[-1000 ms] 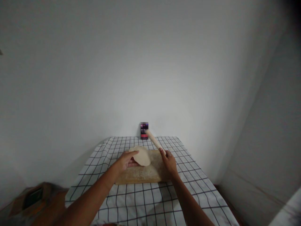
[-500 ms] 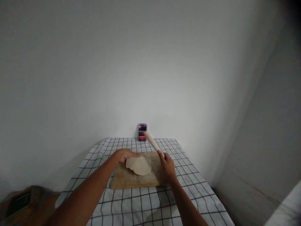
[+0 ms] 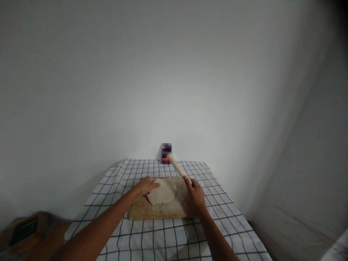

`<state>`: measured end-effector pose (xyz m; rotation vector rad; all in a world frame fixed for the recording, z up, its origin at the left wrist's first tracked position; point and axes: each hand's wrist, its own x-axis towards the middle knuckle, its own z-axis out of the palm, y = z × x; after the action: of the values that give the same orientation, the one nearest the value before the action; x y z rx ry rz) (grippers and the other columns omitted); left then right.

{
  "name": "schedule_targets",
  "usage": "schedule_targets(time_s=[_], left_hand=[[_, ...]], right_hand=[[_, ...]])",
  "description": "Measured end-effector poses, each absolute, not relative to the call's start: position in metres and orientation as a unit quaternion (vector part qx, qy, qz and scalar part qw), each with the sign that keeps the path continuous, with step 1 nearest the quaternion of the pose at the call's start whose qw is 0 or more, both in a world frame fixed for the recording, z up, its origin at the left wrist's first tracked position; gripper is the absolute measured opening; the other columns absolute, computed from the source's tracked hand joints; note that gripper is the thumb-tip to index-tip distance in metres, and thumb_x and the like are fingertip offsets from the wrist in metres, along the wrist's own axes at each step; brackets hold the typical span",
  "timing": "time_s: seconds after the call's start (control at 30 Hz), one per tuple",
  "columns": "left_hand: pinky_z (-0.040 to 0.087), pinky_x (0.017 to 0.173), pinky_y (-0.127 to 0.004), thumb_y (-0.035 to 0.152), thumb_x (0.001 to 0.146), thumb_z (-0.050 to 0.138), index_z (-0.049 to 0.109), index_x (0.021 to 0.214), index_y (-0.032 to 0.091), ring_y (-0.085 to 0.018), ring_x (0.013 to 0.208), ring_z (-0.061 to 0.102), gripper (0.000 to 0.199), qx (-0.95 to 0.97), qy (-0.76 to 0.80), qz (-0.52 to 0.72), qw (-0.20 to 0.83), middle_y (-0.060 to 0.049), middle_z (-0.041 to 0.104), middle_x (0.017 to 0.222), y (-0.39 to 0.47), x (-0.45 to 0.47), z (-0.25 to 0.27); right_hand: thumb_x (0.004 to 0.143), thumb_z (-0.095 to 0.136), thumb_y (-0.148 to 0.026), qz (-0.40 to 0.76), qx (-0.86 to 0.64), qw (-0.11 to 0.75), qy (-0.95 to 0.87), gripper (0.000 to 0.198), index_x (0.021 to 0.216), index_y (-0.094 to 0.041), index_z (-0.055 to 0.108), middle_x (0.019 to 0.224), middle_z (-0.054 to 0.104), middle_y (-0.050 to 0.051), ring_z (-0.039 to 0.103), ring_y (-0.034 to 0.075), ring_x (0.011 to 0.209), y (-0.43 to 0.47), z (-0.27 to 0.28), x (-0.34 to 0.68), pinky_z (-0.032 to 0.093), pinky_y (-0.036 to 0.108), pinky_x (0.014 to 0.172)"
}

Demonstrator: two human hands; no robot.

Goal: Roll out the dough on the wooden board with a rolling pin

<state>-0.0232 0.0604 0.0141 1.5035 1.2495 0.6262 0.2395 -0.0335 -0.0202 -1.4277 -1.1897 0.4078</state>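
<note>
A flat, pale round of dough [image 3: 163, 192] rests on a wooden board [image 3: 146, 214]. My left hand [image 3: 147, 185] is closed on the dough's left edge, thumb on top and the other fingers partly hidden beneath or behind it. Dark shadow shows under the edge near that hand. At the board's right side, my right hand [image 3: 196, 191] grips the near end of a wooden rolling pin [image 3: 179, 169]. The pin is raised and slants away to the upper left, apart from the dough.
A white tablecloth with dark checks [image 3: 152, 239] covers the table. Against the back wall [image 3: 174, 79] stands a small upright item with a blurred, dark and red front [image 3: 166, 159]. At the lower left, a brown object with a dark panel [image 3: 25, 230] sits below table level.
My left hand has shifted its hold on the dough, its thumb now over the left edge. The dough lies flatter and rounder. My right hand keeps the rolling pin in nearly the same place.
</note>
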Motion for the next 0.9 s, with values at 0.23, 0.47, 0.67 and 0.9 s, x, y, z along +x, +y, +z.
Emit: schedule_targets(time_s=[0.23, 0.47, 0.67, 0.9], left_hand=[[0.056, 0.083, -0.032, 0.038, 0.099, 0.068, 0.076, 0.086, 0.024, -0.026, 0.088, 0.077, 0.021, 0.741, 0.581, 0.28, 0.189, -0.004, 0.081, 0.082, 0.049, -0.048, 0.082], [0.053, 0.121, -0.039, 0.035, 0.107, 0.059, 0.079, 0.119, 0.025, -0.029, 0.131, 0.074, 0.025, 0.796, 0.45, 0.38, 0.137, -0.01, 0.085, 0.133, 0.016, -0.025, 0.106], [0.041, 0.136, -0.054, 0.037, 0.11, 0.058, 0.077, 0.137, 0.024, -0.038, 0.15, 0.064, 0.036, 0.825, 0.45, 0.291, 0.179, -0.016, 0.077, 0.153, -0.01, -0.004, 0.028], [0.031, 0.139, -0.068, 0.035, 0.106, 0.066, 0.08, 0.13, 0.023, -0.048, 0.156, 0.057, 0.03, 0.788, 0.503, 0.317, 0.16, -0.023, 0.076, 0.149, 0.035, 0.017, 0.004]], right_hand=[[0.094, 0.045, -0.099, 0.139, -0.659, 0.525, -0.52, 0.078, 0.083, -0.027, 0.074, 0.074, 0.073, 0.006, 0.067, 0.027, 0.073, -0.029, -0.026, 0.24, 0.043, 0.034, 0.065], [0.104, 0.05, -0.086, 0.086, -0.691, 0.342, -0.631, 0.066, 0.072, -0.028, 0.058, 0.077, 0.074, 0.005, 0.067, 0.024, 0.074, -0.036, -0.013, 0.238, 0.037, 0.033, 0.066], [0.112, 0.056, -0.075, 0.007, -0.682, 0.169, -0.712, 0.056, 0.099, -0.025, 0.077, 0.107, 0.083, 0.012, 0.077, 0.03, 0.097, -0.052, -0.003, 0.239, 0.05, 0.037, 0.078], [0.123, 0.037, -0.047, -0.023, -0.656, 0.149, -0.74, 0.048, 0.126, -0.027, 0.08, 0.134, 0.081, 0.013, 0.073, 0.03, 0.128, 0.004, -0.003, 0.249, 0.055, 0.042, 0.105]])
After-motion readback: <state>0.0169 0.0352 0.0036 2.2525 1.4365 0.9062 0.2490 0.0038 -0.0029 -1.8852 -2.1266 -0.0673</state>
